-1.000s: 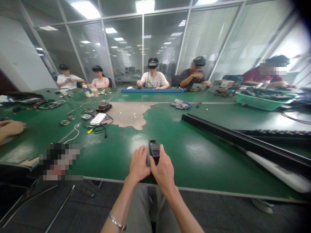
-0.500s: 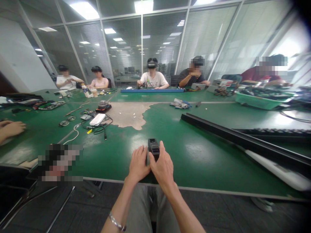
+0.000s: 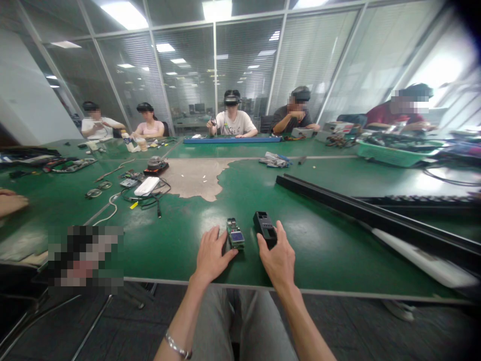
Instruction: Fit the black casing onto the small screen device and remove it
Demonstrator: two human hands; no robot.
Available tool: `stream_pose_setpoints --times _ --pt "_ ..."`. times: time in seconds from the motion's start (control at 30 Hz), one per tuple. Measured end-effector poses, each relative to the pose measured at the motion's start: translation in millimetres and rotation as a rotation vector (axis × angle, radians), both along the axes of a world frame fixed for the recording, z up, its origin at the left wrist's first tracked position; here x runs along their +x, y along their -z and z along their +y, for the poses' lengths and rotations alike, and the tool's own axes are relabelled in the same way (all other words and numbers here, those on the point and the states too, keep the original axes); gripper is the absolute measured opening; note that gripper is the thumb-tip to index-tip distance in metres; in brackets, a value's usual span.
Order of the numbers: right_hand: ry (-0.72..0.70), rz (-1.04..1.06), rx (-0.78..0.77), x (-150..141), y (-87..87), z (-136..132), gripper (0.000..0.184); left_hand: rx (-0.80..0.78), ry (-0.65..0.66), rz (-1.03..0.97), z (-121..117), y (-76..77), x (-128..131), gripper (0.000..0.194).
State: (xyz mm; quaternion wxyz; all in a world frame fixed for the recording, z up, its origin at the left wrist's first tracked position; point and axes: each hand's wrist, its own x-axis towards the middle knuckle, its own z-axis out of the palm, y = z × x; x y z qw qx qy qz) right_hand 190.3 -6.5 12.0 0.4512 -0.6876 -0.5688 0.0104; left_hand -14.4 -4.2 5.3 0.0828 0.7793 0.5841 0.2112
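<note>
Well | left hand [image 3: 213, 255] half-curled, can't tell its grip from here; green rectangular circuit board [image 3: 235, 233] just beyond its thumb | right hand [image 3: 278, 258] clasping black oblong plastic casing [image 3: 264, 224] | board probably light, stiff, fragile: take its edges

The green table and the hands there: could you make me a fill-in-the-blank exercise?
The left hand is beside the small green circuit board; the right hand holds the hollow black rectangular casing to the ____ of the board.
The shiny silver bracelet circles the ____ wrist.
Across the green table, ____ people are visible.

Missing words: right; left; five.
</note>
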Motion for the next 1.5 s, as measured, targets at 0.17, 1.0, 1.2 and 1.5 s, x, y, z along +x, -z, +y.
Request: stream_pose_setpoints --times 0.17,1.0,1.2,1.5 --pt "0.0 -0.013 -0.019 4.4 11.5 -0.1 0.074 -0.008 0.011 0.002 0.4 -2.5 0.5 0.065" --pt "-0.04 -0.123 0.044 2.0 17.5 -2.8 0.072 0.014 0.008 0.012 -0.4 -1.2 1.4 0.057" --pt "-0.036 -0.1 0.0 -0.4 13.0 -4.9 0.069 0.018 0.018 0.006 -1.1 -2.0 0.4 0.056" --pt "-0.185 0.047 0.048 -46.1 -34.1 -13.4 0.071 0.037 0.016 0.002 -2.0 0.3 0.3 0.052"
